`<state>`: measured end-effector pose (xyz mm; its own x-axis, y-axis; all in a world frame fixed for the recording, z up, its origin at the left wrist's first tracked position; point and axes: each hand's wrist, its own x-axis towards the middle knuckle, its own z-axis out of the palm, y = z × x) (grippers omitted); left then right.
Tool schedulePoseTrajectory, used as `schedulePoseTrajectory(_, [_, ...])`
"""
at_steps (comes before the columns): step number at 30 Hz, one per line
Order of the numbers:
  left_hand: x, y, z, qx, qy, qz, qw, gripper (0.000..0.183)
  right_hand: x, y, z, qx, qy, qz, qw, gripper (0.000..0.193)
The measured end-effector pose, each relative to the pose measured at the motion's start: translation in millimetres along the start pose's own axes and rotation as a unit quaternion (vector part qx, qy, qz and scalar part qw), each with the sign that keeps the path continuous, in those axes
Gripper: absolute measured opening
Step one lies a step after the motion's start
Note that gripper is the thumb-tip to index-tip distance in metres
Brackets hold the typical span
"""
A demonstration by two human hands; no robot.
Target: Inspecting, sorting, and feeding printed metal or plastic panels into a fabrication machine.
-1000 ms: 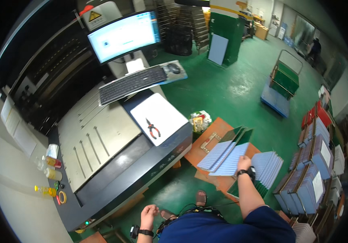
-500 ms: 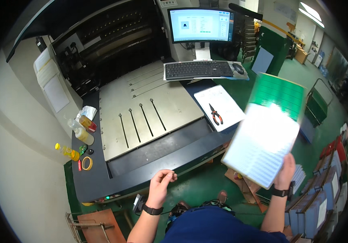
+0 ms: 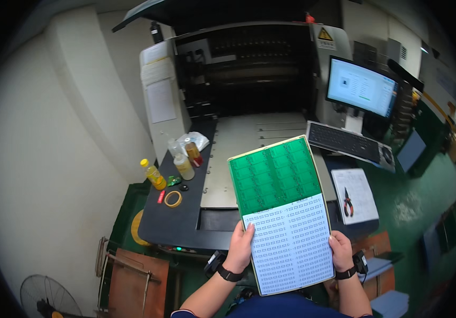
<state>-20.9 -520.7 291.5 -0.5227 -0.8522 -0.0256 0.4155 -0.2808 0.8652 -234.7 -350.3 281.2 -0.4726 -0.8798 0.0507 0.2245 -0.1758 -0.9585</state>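
A flat rectangular circuit board panel (image 3: 288, 243), green on its upper part and white with rows of small printed marks below, is held up in front of my body. My left hand (image 3: 241, 247) grips its left edge, thumb on the face. At the right edge my right hand (image 3: 341, 250) has its fingers round the panel, thumb on top. The panel tilts slightly and hides part of the metal machine bed (image 3: 220, 175) behind it. Both wrists carry dark bands.
Bottles (image 3: 184, 167), a tape roll (image 3: 173, 199) and a red object lie on the dark ledge at left. Orange-handled pliers (image 3: 348, 203) rest on papers (image 3: 363, 191) at right, below a keyboard (image 3: 344, 141) and monitor (image 3: 362, 86). A fan (image 3: 47, 299) stands lower left.
The panel has come from the right, where only my right hand held it, to the middle. My left hand has taken its left edge. The view has turned left.
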Motion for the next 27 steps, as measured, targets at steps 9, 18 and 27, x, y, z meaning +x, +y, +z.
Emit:
schedulePoseTrajectory(9, [20,8,10,-0.032,0.054,0.104,0.993,0.026,74,12,-23,0.154,-0.139,0.063,0.976,0.027])
schedulePoseTrajectory(18, [61,7,37,-0.099,0.076,0.113,0.986,0.035,124,47,-39,0.278,-0.145,0.316,0.895,0.039])
schedulePoseTrajectory(27, [90,-7,56,-0.285,0.071,0.016,0.956,0.036,126,30,33,0.330,-0.473,0.465,0.672,0.045])
